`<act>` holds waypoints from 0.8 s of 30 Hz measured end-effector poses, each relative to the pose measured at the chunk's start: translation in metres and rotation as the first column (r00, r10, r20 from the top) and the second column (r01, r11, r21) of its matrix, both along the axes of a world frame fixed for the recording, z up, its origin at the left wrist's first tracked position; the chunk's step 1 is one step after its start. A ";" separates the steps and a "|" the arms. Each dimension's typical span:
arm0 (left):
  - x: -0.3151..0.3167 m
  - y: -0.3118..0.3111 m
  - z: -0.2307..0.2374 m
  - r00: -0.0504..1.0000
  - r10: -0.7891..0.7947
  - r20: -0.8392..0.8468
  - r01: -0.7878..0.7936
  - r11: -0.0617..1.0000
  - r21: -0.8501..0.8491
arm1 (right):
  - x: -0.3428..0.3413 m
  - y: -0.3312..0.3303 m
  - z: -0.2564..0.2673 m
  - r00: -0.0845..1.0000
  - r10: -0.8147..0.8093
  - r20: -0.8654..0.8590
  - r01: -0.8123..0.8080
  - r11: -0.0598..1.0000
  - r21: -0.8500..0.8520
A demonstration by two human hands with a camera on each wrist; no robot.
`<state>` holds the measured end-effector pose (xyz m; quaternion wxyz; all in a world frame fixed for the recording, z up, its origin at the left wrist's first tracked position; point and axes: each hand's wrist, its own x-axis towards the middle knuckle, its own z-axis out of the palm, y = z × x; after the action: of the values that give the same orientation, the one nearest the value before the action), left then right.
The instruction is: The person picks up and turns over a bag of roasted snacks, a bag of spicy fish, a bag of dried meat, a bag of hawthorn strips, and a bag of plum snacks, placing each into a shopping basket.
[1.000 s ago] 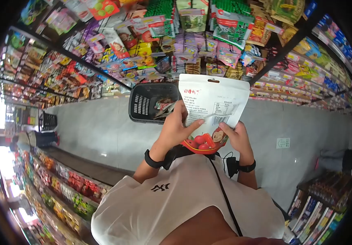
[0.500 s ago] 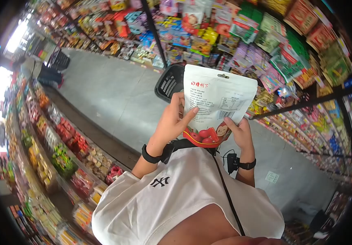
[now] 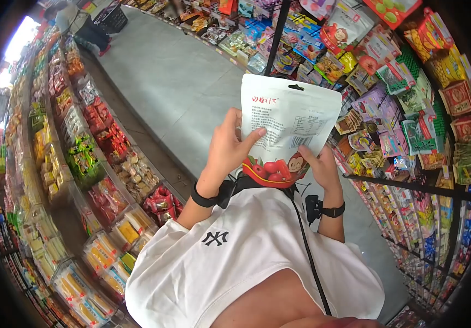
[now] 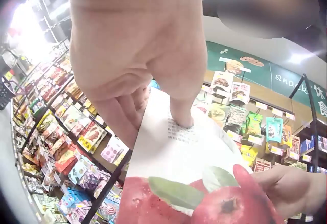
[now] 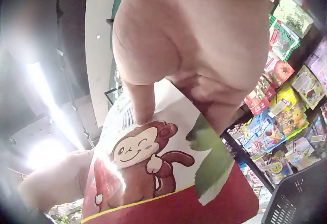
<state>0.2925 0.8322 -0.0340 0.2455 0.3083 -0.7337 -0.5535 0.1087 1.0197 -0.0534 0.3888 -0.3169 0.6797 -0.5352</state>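
Observation:
A white snack bag with red fruit and a cartoon monkey along its bottom is held up before the chest, printed back facing the wearer. My left hand grips its left edge, thumb on the printed text and fingers behind. At the lower right side my right hand pinches the bag, its thumb just below the barcode. The right wrist view shows the monkey picture close up under that thumb. Fingers behind the bag are mostly hidden in the head view.
Racks of hanging snack packets line the right side. Bins of wrapped snacks run along the left. Between them lies a grey floor aisle. Another person stands far up the aisle near a black basket. A dark basket shows in the right wrist view.
The head view has turned left, so the racks shift rightward and the basket behind the bag drops out of sight. Both hands keep their hold on the bag.

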 end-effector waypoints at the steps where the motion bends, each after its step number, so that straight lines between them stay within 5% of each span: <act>1: 0.002 -0.004 -0.001 1.000 0.007 0.012 -0.007 1.000 -0.002 | -0.001 -0.005 -0.001 1.000 0.011 -0.002 -0.011 1.000 0.009; 11: -0.027 -0.042 -0.013 0.997 0.070 0.020 -0.068 0.995 -0.067 | -0.042 -0.058 -0.008 1.000 0.005 -0.019 -0.005 1.000 0.000; 24: -0.176 -0.110 0.011 0.990 0.030 -0.137 -0.026 0.999 0.036 | -0.186 -0.084 -0.031 0.994 -0.076 -0.074 0.075 0.997 -0.016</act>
<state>0.1167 0.7220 -0.0228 0.2980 0.2838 -0.7009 -0.5825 -0.0777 0.9359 -0.0843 0.3403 -0.3133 0.7018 -0.5417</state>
